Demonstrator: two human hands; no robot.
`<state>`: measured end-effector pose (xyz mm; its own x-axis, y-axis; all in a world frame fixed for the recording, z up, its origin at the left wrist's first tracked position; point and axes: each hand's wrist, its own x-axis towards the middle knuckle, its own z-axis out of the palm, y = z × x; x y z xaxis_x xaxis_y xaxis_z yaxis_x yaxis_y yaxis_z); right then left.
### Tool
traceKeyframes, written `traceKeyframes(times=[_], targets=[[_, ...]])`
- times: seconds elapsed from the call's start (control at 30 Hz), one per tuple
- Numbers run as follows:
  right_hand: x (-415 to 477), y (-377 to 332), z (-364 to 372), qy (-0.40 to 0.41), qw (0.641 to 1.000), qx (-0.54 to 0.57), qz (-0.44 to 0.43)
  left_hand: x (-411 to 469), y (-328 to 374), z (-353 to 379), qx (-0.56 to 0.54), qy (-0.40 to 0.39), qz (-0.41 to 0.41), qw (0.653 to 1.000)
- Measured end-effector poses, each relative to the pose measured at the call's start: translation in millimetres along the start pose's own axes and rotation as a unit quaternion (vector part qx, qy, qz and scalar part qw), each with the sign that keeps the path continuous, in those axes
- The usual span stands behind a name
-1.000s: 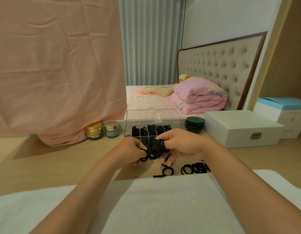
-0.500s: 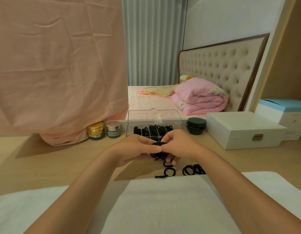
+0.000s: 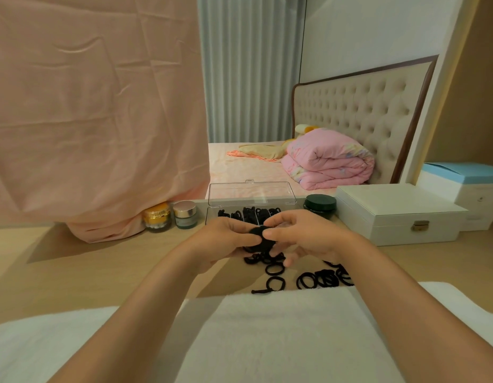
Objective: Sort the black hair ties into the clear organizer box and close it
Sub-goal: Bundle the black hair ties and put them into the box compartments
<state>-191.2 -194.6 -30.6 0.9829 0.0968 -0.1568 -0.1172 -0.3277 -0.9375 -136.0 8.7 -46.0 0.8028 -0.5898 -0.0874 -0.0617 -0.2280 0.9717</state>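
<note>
Single head-worn wide-angle view, facing forward and slightly down across the desk point(image 3: 101, 272) toward the bed point(image 3: 240, 167). Left hand point(image 3: 226, 239) and right hand point(image 3: 303, 236) sit close, mid-frame. Edges bow, probably from lens distortion.

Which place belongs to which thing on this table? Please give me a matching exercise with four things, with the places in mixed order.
Things:
1. bunch of hair ties
2. dark green jar
3. gold-lidded jar
4. loose hair ties

Places:
A. beside the pink cloth, left of the organizer box
B. on the table, by the white towel
C. pinched between the left hand and the right hand
D. between the organizer box and the white case

Pairs: 1-C, 2-D, 3-A, 4-B
</note>
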Motion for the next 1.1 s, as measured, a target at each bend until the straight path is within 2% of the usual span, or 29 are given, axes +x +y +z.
traceKeyframes(times=[0.13, 0.3, 0.43, 0.6, 0.7, 0.83, 1.0, 1.1], targets=[[2, -4, -11, -0.011, 0.998, 0.050, -0.019, 15, 15, 1, 0.017, -0.012, 0.019, 1.000], [14, -16, -40, 0.062, 0.995, 0.078, -0.032, 47, 42, 9, 0.031, 0.052, 0.063, 0.996], [28, -28, -65, 0.055, 0.989, 0.138, -0.028, 71, 61, 12, 0.045, 0.057, 0.106, 0.992], [49, -23, -83, 0.119, 0.988, 0.101, 0.002, 93, 52, 10, 0.093, 0.045, 0.102, 0.989], [63, -13, -85, 0.165, 0.985, 0.030, 0.033, 105, 38, 9, 0.175, 0.058, 0.105, 0.977], [85, 1, -76, 0.227, 0.965, -0.120, 0.055, 118, 19, 6, 0.314, 0.070, 0.087, 0.943], [96, -1, -61, 0.265, 0.897, -0.352, 0.031, 125, 2, 6, 0.396, 0.074, 0.109, 0.909], [103, -5, -52, 0.261, 0.845, -0.464, 0.055, 126, 0, 4, 0.406, 0.077, 0.122, 0.903]])
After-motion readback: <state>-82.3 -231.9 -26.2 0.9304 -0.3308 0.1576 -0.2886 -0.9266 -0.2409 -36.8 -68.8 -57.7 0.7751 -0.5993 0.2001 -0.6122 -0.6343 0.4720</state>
